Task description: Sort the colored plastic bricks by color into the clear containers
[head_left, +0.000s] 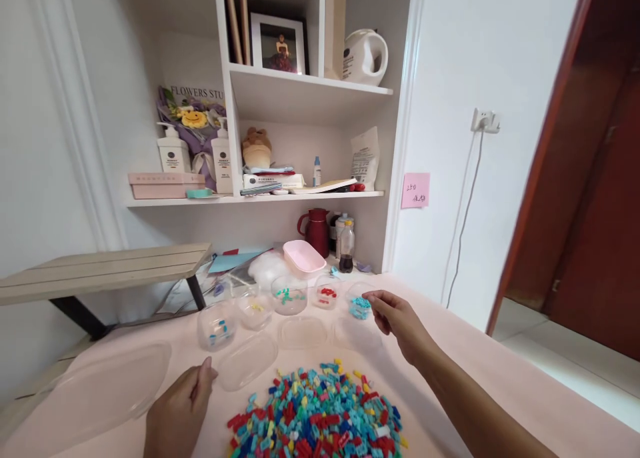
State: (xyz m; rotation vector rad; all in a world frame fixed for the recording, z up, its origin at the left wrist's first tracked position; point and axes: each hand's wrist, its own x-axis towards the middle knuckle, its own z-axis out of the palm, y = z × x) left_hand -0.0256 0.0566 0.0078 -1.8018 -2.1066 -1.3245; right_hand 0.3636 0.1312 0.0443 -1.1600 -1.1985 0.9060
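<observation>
My right hand (397,319) is at the rim of a clear container of light-blue bricks (360,306), thumb and forefinger pinched together; anything between them is too small to make out. My left hand (181,405) is closed, its thumb against the curled fingers, left of the brick pile and near a clear lid (249,361). What it may hold is hidden. A heap of mixed small toy bricks (320,415) lies in front of me. Other clear containers hold red bricks (328,294), green bricks (286,296), yellow bricks (257,307) and blue bricks (220,331).
More clear lids (303,333) and a large clear tray (107,388) lie on the pink table (505,378). Behind the containers stand a pink basin (304,258), a dark bottle (346,248) and a red jug (317,233). A wooden bench (105,271) is at the left.
</observation>
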